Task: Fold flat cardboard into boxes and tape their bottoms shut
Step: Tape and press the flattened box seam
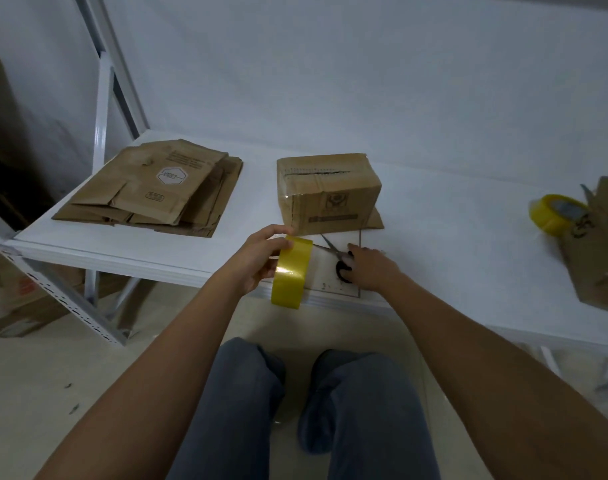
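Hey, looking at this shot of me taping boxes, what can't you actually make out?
Head view only:
- Scissors: handles mostly covered by the right hand, so its grip is unclear.
- Folded box: printing too dim to read.
- Second tape roll and cardboard beside it: blurred, cut off by the right edge.
- Tape roll: the left hand hides its core.

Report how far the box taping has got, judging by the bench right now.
Done: one folded box stands on the bench with tape across its seam. In hand: the left hand holds a yellow tape roll; the right hand rests on the scissors. Left: a stack of flat cardboard waits unfolded.
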The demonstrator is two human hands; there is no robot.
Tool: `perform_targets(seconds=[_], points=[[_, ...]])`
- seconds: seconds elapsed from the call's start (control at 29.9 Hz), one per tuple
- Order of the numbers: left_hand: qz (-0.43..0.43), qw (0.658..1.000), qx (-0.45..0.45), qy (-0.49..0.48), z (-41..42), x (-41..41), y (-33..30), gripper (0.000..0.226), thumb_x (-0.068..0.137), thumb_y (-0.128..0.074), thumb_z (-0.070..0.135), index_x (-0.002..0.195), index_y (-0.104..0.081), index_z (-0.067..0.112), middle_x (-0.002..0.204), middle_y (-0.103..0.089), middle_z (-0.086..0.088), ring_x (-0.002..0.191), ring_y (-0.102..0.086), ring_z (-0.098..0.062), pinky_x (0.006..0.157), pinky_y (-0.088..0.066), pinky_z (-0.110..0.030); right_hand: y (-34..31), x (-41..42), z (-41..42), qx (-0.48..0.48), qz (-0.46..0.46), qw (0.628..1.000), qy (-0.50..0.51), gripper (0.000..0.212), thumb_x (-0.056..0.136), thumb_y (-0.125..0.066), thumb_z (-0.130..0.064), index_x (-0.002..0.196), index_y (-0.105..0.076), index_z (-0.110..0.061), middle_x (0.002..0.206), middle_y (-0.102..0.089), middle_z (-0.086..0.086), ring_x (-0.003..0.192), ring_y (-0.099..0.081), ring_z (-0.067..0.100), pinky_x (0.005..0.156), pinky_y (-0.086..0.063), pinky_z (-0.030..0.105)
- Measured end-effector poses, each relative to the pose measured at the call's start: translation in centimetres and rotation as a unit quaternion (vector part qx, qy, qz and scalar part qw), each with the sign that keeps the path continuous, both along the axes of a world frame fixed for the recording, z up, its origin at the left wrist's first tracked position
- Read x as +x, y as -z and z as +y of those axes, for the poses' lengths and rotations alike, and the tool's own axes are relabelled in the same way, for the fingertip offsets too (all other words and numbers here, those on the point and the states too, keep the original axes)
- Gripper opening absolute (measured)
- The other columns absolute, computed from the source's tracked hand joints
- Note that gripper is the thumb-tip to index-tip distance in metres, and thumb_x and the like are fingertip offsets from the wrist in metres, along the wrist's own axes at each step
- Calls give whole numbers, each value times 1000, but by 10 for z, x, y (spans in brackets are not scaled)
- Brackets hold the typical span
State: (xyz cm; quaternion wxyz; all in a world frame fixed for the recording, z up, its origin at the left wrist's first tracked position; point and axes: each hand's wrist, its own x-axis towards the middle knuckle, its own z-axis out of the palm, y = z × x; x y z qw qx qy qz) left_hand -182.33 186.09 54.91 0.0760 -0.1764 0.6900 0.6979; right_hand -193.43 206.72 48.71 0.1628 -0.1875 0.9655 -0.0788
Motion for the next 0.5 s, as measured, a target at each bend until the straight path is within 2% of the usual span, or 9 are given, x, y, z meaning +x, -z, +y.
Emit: perform_targets(seconds=[0.1,0.17,0.23,0.3,0.4,0.5], points=[[16,1000,-14,-7,6,11,-4,28,96,-52,15,121,-56,25,102,-55,-4,86,-56,-23,71,-48,-29,7,21,5,-66,41,997,29,48,95,-47,-44,133,-44,-15,127,-53,11,116,-51,29,88,-47,41],[27,999,-33,-3,10,19,-6,28,95,-54,16,120,-56,28,107,-53,-2,90,-57,-24,75,-50,-30,1,35,5,-165,62,983,43,43,96,-50,-37,132,-50,-13,129,-54,9,119,-51,27,93,-44,36],[41,998,-49,4,14,27,-9,27,95,-56,17,118,-55,31,113,-51,0,93,-57,-24,77,-51,-31,-18,51,-1,-314,46,947,60,39,96,-53,-32,129,-56,-13,128,-58,6,115,-54,20,91,-41,26],[55,997,-60,11,19,38,-14,27,94,-57,17,115,-55,33,114,-49,2,93,-57,-22,74,-52,-28,-41,70,-9,-412,20,910,45,34,95,-55,-31,124,-61,-15,121,-63,3,108,-58,15,88,-44,22],[74,995,-63,25,25,57,-21,25,94,-58,16,107,-55,36,106,-53,4,90,-57,-21,73,-51,-28,-64,95,-17,-482,-3,876,9,31,92,-61,-24,119,-63,-11,110,-64,-2,97,-59,4,80,-46,10],[91,992,-72,44,31,74,-26,26,94,-58,16,109,-55,37,105,-55,3,91,-59,-23,75,-52,-29,-73,112,-17,-517,2,856,2,17,88,-64,-12,104,-69,-9,95,-66,-5,87,-60,-1,74,-47,7]])
